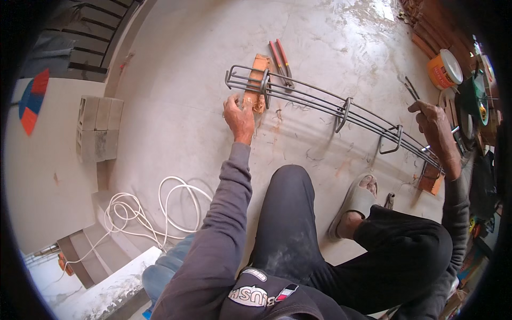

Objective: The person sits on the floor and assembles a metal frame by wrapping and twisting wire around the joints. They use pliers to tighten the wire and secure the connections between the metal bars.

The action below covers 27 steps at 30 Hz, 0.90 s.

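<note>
A long cage of steel reinforcing bars point(314, 95) with bent stirrups point(344, 114) slants across the floor before me. Its left end rests on an orange brick point(256, 80); another brick point(431, 178) lies under its right end. My left hand point(239, 118) is beside the left brick, just below the cage end, its fingers loosely curled and apart, with nothing visible in them. Over the cage's right end is my right hand point(438, 130), its forefinger stretched out and the other fingers curled. Shiny metal shows on both sides of it; what it holds is partly hidden.
Red-handled pliers point(282, 61) lie beyond the cage's left end. A white-and-orange bucket point(445, 69) and a green basin point(474, 98) stand at the right. Hollow blocks point(98, 128) and a coiled white cable point(133, 213) are at the left. My sandalled foot point(354, 202) is near the cage.
</note>
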Available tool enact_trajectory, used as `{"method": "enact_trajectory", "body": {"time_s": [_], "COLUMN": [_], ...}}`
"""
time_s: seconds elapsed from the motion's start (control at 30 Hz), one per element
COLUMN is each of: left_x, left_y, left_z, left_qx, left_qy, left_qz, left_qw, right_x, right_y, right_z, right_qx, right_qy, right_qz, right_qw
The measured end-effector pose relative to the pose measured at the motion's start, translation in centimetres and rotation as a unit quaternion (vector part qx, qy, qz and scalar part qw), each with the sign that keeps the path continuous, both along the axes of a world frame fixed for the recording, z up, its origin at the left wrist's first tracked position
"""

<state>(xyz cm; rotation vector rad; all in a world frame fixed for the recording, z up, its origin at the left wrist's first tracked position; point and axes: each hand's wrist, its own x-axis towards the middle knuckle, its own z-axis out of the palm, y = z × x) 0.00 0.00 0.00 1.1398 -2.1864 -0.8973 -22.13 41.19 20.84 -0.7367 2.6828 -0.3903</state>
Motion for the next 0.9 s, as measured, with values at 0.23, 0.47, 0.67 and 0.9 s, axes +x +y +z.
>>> {"method": "enact_trajectory", "body": {"time_s": [0.23, 0.47, 0.67, 0.9], "left_x": [-2.7, -5.9, -4.9, -4.0], "left_y": [-2.4, -2.7, -0.8, -2.2], "left_z": [-0.3, 2.1, 0.9, -1.3], "left_qx": [0.107, 0.059, 0.043, 0.110], "left_qy": [0.137, 0.085, 0.021, 0.054], "left_qz": [0.081, -0.078, -0.055, 0.010], "left_qw": [0.982, 0.992, 0.997, 0.992], "right_x": [-1.0, -1.8, 1.6, 5.0], "right_y": [-5.9, -12.1, -15.8, -19.6], "right_z": [5.9, 0.0, -10.3, -13.7], "right_qx": [0.009, -0.101, -0.154, -0.193], "right_qy": [0.100, -0.078, -0.032, -0.065], "right_qz": [0.237, 0.315, 0.370, 0.018], "right_qw": [0.966, 0.940, 0.916, 0.979]}}
